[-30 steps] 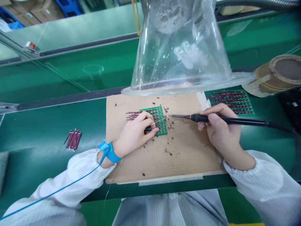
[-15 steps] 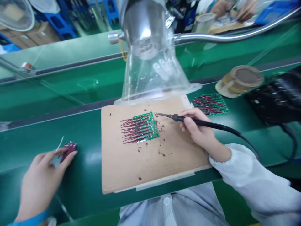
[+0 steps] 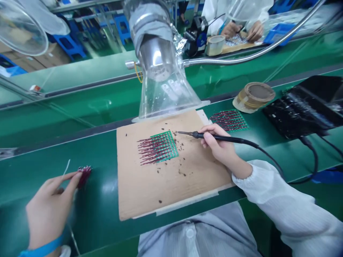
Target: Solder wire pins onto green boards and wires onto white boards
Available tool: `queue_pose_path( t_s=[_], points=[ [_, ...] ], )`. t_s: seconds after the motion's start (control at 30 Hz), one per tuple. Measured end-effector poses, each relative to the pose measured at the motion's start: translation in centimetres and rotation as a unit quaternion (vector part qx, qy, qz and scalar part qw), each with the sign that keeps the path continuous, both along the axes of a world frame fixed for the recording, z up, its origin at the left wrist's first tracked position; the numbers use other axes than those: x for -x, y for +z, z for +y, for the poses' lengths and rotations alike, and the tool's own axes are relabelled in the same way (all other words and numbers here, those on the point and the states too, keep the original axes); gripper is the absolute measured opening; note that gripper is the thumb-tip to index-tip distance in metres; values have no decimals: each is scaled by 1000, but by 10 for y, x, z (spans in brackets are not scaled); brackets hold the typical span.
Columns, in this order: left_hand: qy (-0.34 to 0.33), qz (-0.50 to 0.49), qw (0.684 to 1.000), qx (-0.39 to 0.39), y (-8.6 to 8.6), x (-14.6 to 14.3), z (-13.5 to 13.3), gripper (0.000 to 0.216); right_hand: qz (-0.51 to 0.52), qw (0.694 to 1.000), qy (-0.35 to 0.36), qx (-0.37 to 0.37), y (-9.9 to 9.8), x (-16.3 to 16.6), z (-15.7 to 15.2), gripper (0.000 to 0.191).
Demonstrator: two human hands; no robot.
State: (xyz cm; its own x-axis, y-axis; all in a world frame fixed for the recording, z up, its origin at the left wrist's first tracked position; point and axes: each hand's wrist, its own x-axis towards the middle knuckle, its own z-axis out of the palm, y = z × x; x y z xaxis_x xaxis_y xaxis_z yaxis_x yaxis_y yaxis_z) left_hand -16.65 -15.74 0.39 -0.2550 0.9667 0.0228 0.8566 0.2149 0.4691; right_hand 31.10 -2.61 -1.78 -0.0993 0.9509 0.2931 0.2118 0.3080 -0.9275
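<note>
My left hand point(image 3: 50, 205) is closed at the left, thumb and forefinger pinching a bundle of dark red wires point(image 3: 85, 175) with pale ends. A thin silvery strand point(image 3: 66, 167), which looks like solder wire, sticks up from that hand. My right hand point(image 3: 221, 146) grips a soldering iron point(image 3: 197, 134), its tip pointing left, close to the upper right corner of a green circuit board point(image 3: 171, 144). Rows of dark red wires extend leftward from this board. Beneath it lies a brown cardboard sheet point(image 3: 142, 192) with dark spots.
A clear fume hood point(image 3: 166, 96) hangs behind the cardboard on a metal flexible arm point(image 3: 227, 61). Another wired board point(image 3: 230, 120) lies beyond my right hand. A tape-wrapped round container point(image 3: 254, 97) and a black case point(image 3: 300, 107) stand at the right. Across the bench, a co-worker's hands point(image 3: 241, 31) handle small parts.
The view has shifted, showing more of the far bench. My left hand's pinch has moved onto the near end of the wire bundle. The soldering iron stays near the board's corner.
</note>
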Motion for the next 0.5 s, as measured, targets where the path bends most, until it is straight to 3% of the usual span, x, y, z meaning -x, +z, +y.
queue_pose_path(
  t_s=[0.03, 0.1, 0.17, 0.23, 0.33, 0.4, 0.5],
  points=[
    [101, 57, 993, -36, 8, -11, 4, 14, 0, 1000, -1, 0, 0, 0, 0, 21],
    [171, 55, 983, -38, 19, -35, 14, 18, 5, 1000, 2, 0, 1, 0, 0, 18],
    [115, -9, 993, -30, 24, -60, 28, 27, 13, 1000, 7, -1, 1, 0, 1, 17],
    [6, -55, 998, -13, 23, -82, 45, 32, 13, 1000, 7, -4, 0, -1, 1, 18],
    [-75, -38, 996, -12, 20, -100, 71, 32, 0, 1000, 6, -5, -2, -4, 1, 18],
    [-68, -11, 997, -28, 19, -98, 82, 29, -9, 1000, 8, -2, -2, -7, 1, 17],
    [-6, 1, 999, -46, 18, -76, 81, 25, -18, 1000, -7, -3, -1, -13, -1, 16]
  ],
)
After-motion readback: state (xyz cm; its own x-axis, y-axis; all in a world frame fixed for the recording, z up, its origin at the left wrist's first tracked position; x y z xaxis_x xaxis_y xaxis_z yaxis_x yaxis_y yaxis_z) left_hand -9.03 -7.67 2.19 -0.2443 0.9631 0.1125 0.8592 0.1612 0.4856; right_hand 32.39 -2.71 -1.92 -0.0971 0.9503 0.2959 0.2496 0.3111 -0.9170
